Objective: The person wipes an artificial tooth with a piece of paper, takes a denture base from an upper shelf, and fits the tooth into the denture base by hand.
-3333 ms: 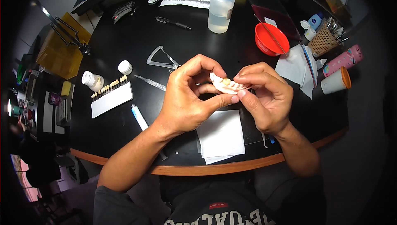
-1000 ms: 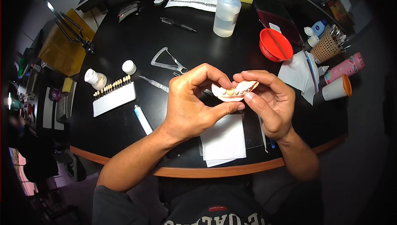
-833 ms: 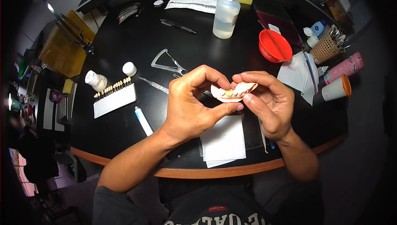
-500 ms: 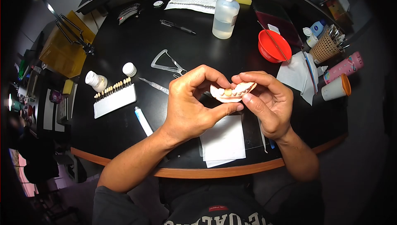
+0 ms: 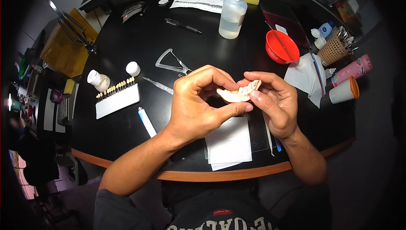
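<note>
A pale plaster dental model [image 5: 237, 94] with a row of teeth is held in the air between my two hands, above the black table. My left hand [image 5: 201, 99] grips its left end, thumb below and index finger bent over the teeth. My right hand [image 5: 275, 103] pinches its right end between thumb and fingers. The index fingertip covers part of the teeth. Below the hands lies a stack of white paper [image 5: 230, 143]. Left of them are a metal caliper [image 5: 172, 63], tweezers [image 5: 157, 85] and a white tube [image 5: 146, 122].
A tooth shade guide [image 5: 117, 99] and two white jars [image 5: 98, 80] stand at left. Toward the back are a pen [image 5: 183, 26] and a clear bottle [image 5: 232, 16]. At right are a red bowl [image 5: 277, 49], a white tissue [image 5: 302, 77], a cup [image 5: 343, 91] and a brush basket [image 5: 332, 52].
The dental model has been tilted, so its teeth show from another angle. My left index finger has come down over the teeth. Both hands keep their hold.
</note>
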### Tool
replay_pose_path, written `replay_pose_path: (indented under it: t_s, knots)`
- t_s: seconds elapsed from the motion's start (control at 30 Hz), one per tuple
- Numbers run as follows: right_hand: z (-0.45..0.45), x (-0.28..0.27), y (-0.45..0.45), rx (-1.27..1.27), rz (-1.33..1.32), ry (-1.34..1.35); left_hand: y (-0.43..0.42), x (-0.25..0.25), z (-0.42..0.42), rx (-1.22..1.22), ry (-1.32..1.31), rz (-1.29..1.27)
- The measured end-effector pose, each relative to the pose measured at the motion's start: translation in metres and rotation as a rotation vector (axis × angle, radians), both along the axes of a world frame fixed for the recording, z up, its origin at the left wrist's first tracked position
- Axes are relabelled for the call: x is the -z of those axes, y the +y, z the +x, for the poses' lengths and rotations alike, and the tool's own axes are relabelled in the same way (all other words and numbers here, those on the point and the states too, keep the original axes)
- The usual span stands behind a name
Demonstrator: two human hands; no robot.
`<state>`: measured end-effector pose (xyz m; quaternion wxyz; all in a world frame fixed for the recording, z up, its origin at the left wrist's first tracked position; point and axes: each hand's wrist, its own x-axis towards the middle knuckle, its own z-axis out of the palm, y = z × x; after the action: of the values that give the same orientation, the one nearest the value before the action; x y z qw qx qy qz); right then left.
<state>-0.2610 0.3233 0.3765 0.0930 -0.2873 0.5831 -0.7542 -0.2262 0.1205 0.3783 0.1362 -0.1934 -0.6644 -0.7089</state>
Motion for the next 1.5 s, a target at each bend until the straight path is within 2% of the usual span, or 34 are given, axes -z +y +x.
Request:
replay_pose_path:
  t_s: [0.23,0.33,0.73,1.13,1.5]
  knots:
    - [0.001,-0.0015,-0.0012,0.012,0.001,0.001,0.0004,-0.0072,0.0041,0.002,-0.128,0.014]
    - [0.0012,-0.0023,-0.0012,0.018,0.004,0.0,0.001,-0.0035,0.002,-0.015,-0.061,0.002]
    - [0.0013,-0.0027,-0.0009,0.013,0.01,-0.004,-0.0005,-0.0046,0.0026,0.008,-0.099,-0.004]
    - [0.002,-0.0038,-0.0016,0.026,0.013,0.017,-0.0006,-0.0022,-0.0002,-0.021,-0.019,-0.028]
    - [0.0032,-0.0032,-0.0014,0.029,-0.002,-0.003,-0.0016,-0.0038,0.0007,0.013,-0.103,-0.021]
